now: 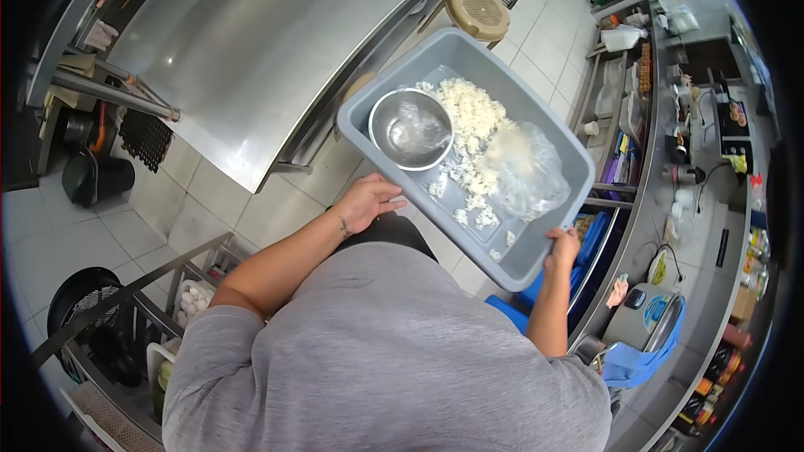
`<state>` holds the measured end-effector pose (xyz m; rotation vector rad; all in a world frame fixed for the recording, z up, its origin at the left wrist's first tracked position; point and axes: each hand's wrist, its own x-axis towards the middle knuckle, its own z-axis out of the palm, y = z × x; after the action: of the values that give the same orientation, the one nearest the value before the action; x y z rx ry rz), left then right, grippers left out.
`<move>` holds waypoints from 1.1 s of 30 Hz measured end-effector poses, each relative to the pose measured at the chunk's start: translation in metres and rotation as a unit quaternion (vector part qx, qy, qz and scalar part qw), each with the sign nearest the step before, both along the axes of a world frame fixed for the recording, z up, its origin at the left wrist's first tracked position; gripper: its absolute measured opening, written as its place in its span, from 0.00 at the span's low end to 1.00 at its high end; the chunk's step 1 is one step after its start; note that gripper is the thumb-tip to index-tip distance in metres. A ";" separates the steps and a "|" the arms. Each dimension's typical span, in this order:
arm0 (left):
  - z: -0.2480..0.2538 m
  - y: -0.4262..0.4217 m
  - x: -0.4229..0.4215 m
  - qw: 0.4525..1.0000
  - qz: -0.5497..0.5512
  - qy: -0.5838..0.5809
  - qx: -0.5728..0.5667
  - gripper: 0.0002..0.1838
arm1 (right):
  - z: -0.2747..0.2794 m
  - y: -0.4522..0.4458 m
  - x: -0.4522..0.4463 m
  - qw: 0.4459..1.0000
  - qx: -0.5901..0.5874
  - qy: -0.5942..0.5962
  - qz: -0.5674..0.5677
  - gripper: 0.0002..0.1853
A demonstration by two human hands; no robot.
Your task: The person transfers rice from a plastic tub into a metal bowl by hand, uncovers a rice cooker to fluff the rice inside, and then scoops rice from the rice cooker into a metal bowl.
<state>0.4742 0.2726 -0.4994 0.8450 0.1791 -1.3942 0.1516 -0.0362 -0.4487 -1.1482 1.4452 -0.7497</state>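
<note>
1. Gray tub (521, 89): up above floor (272, 213); inside, white crumbly food (473, 113), steel bowl (385, 124), clear bag (540, 188).
2. Right grip (563, 249): pinching tub's near-right rim.
3. Left grip (370, 203): fingers loosely spread, at tub's near-left edge; contact unclear.
4. Steel desk (234, 50): far left.

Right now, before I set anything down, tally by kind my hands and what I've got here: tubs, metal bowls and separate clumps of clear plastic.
Hands: 2, left hand and right hand
Gray tub: 1
Metal bowl: 1
Clear plastic clumps: 2, one in the bowl, one outside it
Total: 6
</note>
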 end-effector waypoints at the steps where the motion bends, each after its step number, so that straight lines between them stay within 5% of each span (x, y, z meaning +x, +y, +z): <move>1: 0.017 0.010 0.000 0.999 -0.023 -0.006 -0.025 0.13 | 0.027 0.010 0.003 1.000 -0.014 -0.004 0.010 0.22; 8: 0.143 0.064 0.030 0.993 0.050 -0.091 -0.061 0.14 | 0.104 0.031 0.085 0.996 -0.039 -0.050 0.068 0.22; 19: 0.094 0.120 0.145 0.920 0.374 -0.115 0.014 0.12 | 0.025 0.048 0.347 0.949 0.026 -0.129 0.286 0.22; 21: 0.089 0.115 0.154 0.888 0.402 -0.183 0.130 0.14 | 0.039 0.043 0.373 0.922 0.042 -0.062 0.380 0.29; 22: 0.086 0.108 0.157 0.864 0.421 -0.223 0.165 0.18 | 0.050 0.044 0.385 0.882 -0.239 0.028 0.404 0.34; 23: 0.084 0.106 0.165 0.856 0.434 -0.225 0.170 0.18 | 0.062 0.045 0.402 0.765 -0.503 0.107 0.389 0.39; 25: 0.080 0.110 0.174 0.845 0.442 -0.232 0.193 0.20 | 0.091 0.045 0.447 0.683 -0.544 0.029 0.487 0.48; 27: 0.079 0.111 0.175 0.847 0.442 -0.220 0.196 0.28 | 0.080 0.048 0.507 0.603 -0.573 0.040 0.554 0.34; 29: 0.102 0.096 0.176 0.702 0.451 -0.344 0.432 0.39 | 0.073 0.029 0.578 0.694 -0.176 0.046 0.697 0.16; 30: 0.090 0.103 0.182 0.582 0.460 -0.470 0.478 0.43 | 0.095 0.032 0.593 0.723 -0.197 -0.067 0.659 0.11; 31: 0.096 0.105 0.187 0.580 0.462 -0.467 0.482 0.43 | 0.129 0.035 0.602 0.744 -0.211 -0.176 0.610 0.08; 33: 0.116 0.103 0.200 0.428 0.355 -0.676 0.484 0.37 | 0.180 0.034 0.606 0.745 -0.169 -0.259 0.591 0.08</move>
<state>0.6739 0.3753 -0.3837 2.2509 0.0199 0.6873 0.7572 -0.0027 -0.2683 -1.6482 -0.0587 -0.3207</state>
